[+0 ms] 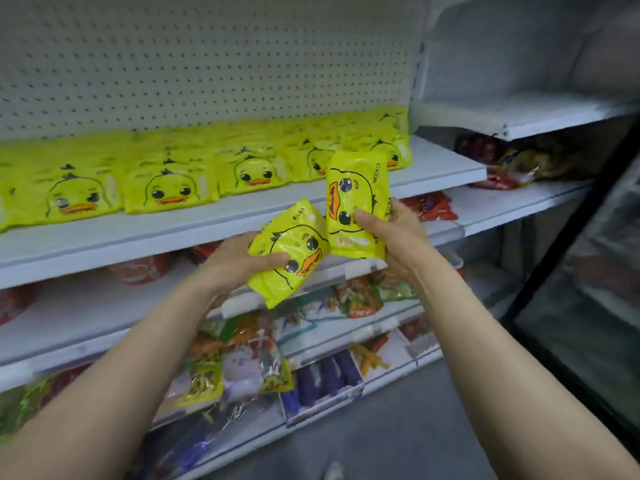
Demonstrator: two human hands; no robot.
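My left hand (239, 261) grips a yellow duck-face packet (287, 252), tilted, in front of the shelf's edge. My right hand (391, 230) holds a second yellow duck-face packet (356, 202) turned on end, its thumb across the front. The two packets touch along one edge. Both are held in the air just in front of the white shelf (242, 216). A row of matching yellow duck packets (169, 181) lies on that shelf against the pegboard back.
Lower shelves (104, 306) hold red, orange and purple snack bags (242, 368). To the right stands another white shelf unit (519, 202) with dark red packets. A dark-framed glass cabinet (571, 306) is at the far right. Grey floor lies below.
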